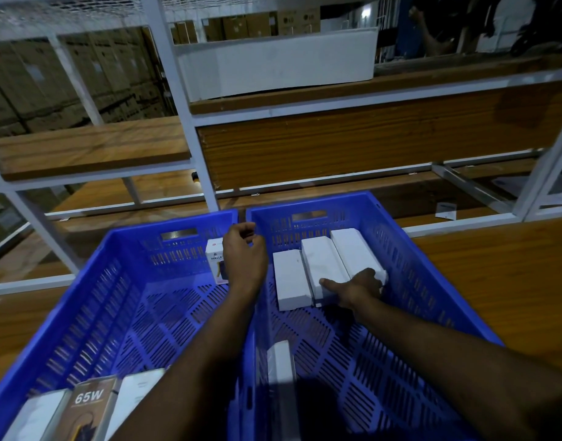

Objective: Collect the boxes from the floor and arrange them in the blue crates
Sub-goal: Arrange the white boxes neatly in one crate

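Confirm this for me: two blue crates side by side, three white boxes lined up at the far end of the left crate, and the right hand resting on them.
One detail is wrong: the head view shows the three white boxes lined up at the far end of the right crate, not the left crate. The rest stands: two blue crates sit side by side, and the right hand rests on the boxes.
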A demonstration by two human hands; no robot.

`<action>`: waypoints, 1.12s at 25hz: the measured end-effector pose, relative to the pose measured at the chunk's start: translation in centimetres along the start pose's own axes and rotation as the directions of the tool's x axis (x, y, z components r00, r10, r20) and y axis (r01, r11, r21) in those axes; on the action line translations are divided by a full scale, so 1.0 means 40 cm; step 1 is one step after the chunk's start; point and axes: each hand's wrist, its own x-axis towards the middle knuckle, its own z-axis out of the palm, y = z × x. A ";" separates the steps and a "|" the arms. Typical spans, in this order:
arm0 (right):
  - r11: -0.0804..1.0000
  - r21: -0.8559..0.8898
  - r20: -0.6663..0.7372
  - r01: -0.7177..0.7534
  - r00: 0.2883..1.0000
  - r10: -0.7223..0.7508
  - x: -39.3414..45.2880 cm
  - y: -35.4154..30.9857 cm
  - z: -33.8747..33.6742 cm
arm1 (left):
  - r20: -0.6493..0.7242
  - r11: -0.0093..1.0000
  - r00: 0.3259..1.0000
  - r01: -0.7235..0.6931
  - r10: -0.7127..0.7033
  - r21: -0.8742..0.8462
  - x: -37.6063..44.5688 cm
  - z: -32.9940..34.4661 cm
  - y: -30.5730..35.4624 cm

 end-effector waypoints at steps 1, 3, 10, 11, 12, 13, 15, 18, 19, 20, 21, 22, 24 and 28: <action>0.992 -0.113 -0.026 0.054 0.998 -0.057 -0.017 -0.006 -0.009 | 0.000 1.000 1.000 0.001 -0.001 -0.004 0.001 0.000 -0.003; 0.920 -0.340 -0.066 0.198 0.970 -0.233 -0.044 -0.018 -0.035 | 0.000 1.000 1.000 0.007 -0.007 0.000 0.001 -0.001 -0.001; 0.575 -0.513 0.302 0.638 0.761 -0.575 -0.072 -0.003 -0.029 | 0.005 0.999 1.000 0.010 -0.010 0.046 -0.001 -0.004 -0.001; 0.559 -0.524 0.296 0.642 0.753 -0.588 -0.068 0.002 -0.027 | 0.011 0.998 1.000 0.010 -0.010 0.069 0.000 -0.003 -0.001; 0.549 -0.536 0.275 0.641 0.747 -0.605 -0.059 0.007 -0.026 | 0.018 0.994 1.000 -0.002 0.000 0.105 -0.001 -0.005 0.001; 0.548 -0.545 0.254 0.635 0.747 -0.614 -0.051 0.010 -0.028 | 0.013 0.987 1.000 -0.029 0.027 0.161 0.001 -0.007 0.001; 0.543 -0.558 0.235 0.628 0.747 -0.623 -0.036 0.014 -0.034 | 0.003 0.934 0.995 -0.097 0.103 0.345 0.003 -0.013 0.004; 0.548 -0.544 0.264 0.635 0.750 -0.606 -0.035 0.011 -0.036 | 0.009 0.855 0.990 -0.124 0.138 0.504 0.001 -0.032 0.009; 0.555 -0.551 0.276 0.623 0.764 -0.583 -0.038 0.008 -0.033 | 0.014 0.846 0.990 -0.126 0.140 0.517 0.002 -0.037 0.008; 0.555 -0.562 0.291 0.614 0.774 -0.563 -0.042 0.005 -0.031 | 0.022 0.847 0.991 -0.126 0.134 0.517 0.003 -0.040 0.007; 0.548 -0.573 0.307 0.610 0.779 -0.546 -0.050 0.000 -0.030 | 0.037 0.851 0.992 -0.122 0.120 0.510 0.005 -0.042 0.003; 0.542 -0.576 0.322 0.612 0.779 -0.538 -0.058 -0.005 -0.029 | 0.057 0.851 0.993 -0.117 0.103 0.512 0.007 -0.043 0.001; 0.543 -0.551 0.379 0.634 0.770 -0.514 -0.084 -0.016 -0.027 | 0.100 0.836 0.993 -0.101 0.056 0.540 0.011 -0.043 -0.003; 0.630 -0.337 0.670 0.699 0.649 -0.361 -0.178 -0.053 0.018 | 0.115 0.831 0.993 -0.084 0.024 0.550 0.014 -0.042 -0.006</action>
